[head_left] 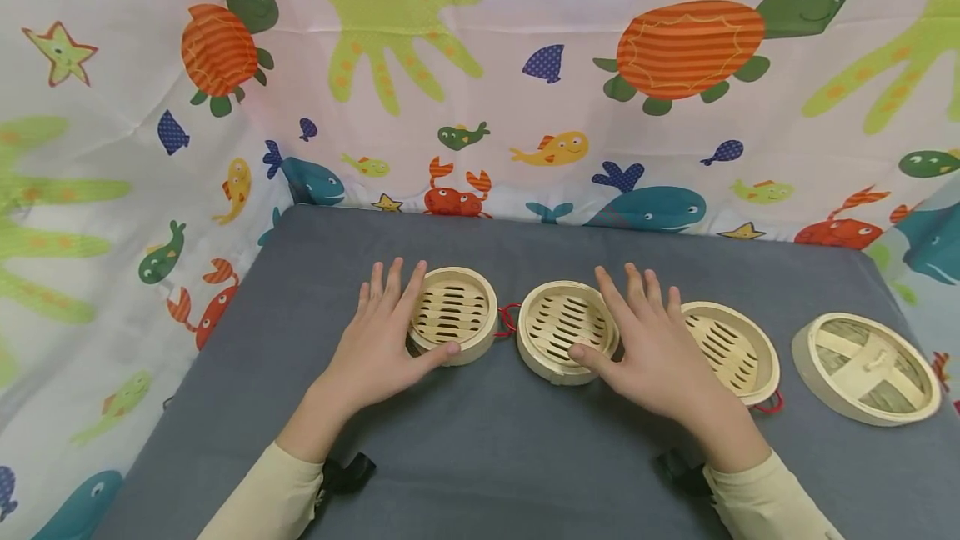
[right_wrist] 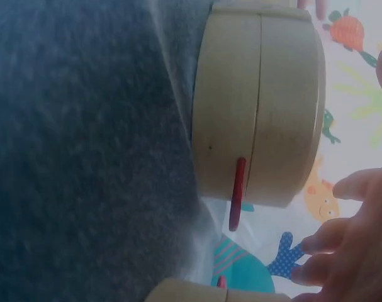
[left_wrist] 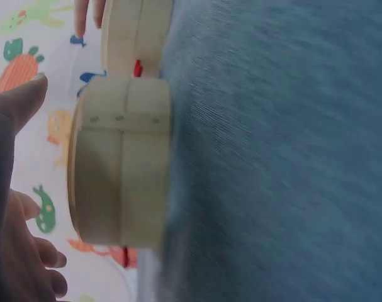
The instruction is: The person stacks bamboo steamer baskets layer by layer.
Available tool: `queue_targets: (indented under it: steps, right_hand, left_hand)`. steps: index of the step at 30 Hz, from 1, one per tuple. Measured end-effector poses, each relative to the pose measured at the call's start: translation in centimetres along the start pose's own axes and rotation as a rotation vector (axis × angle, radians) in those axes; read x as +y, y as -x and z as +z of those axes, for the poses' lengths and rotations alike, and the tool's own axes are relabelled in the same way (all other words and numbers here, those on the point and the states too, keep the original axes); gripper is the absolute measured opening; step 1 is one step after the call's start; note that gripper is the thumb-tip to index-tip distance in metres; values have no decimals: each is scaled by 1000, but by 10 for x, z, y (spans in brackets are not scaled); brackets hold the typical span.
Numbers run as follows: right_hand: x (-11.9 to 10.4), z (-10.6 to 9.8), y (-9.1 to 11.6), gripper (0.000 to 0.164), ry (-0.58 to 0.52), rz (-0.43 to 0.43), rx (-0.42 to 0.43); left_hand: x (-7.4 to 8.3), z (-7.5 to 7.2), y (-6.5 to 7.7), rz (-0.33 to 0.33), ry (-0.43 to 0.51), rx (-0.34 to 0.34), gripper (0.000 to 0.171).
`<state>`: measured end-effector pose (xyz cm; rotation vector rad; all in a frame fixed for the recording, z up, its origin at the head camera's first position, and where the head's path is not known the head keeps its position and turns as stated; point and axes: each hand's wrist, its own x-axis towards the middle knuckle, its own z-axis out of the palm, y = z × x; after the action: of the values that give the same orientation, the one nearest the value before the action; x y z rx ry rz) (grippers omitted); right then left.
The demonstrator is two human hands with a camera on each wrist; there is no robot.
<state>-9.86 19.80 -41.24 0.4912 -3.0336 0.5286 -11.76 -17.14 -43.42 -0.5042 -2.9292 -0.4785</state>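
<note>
Three small round bamboo steamer baskets with slatted floors lie in a row. My left hand (head_left: 378,348) hovers at the near left side of the left steamer basket (head_left: 453,311), fingers spread and straight. Over the gap between the middle steamer basket (head_left: 562,327) and the right steamer basket (head_left: 731,352) is my right hand (head_left: 652,348), its fingers also extended, hiding part of both. Contact between the right hand and either basket cannot be made out. Each wrist view shows a basket's pale side wall, with the hand's fingers apart from it and holding nothing.
A bamboo steamer lid (head_left: 866,369) with a cross strip lies at the far right. Red loops (head_left: 508,320) show at the baskets' sides. Everything stands on a grey cloth-covered table (head_left: 510,457). A sea-animal printed curtain (head_left: 465,65) hangs behind and at the left.
</note>
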Motion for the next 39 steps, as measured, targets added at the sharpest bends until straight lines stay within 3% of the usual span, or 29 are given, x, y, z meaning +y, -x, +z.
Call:
queue_targets:
  steps: [6, 16, 26, 35, 39]
  right_hand:
    - [-7, 6, -2, 105, -51, -27, 12]
    - [-11, 14, -1, 108, -96, 48, -27]
    - [-6, 18, -4, 122, -182, 22, -22]
    - [-6, 22, -2, 123, -237, 27, -66]
    - [-5, 23, 1, 122, -242, 21, -68]
  left_hand:
    - [-17, 5, 11, -60, 118, -28, 113]
    - [-25, 6, 14, -140, 321, -84, 119]
    - [-31, 11, 13, -170, 387, -95, 125]
    - [-37, 20, 14, -157, 394, -99, 125]
    - [-37, 24, 17, -181, 395, -117, 122]
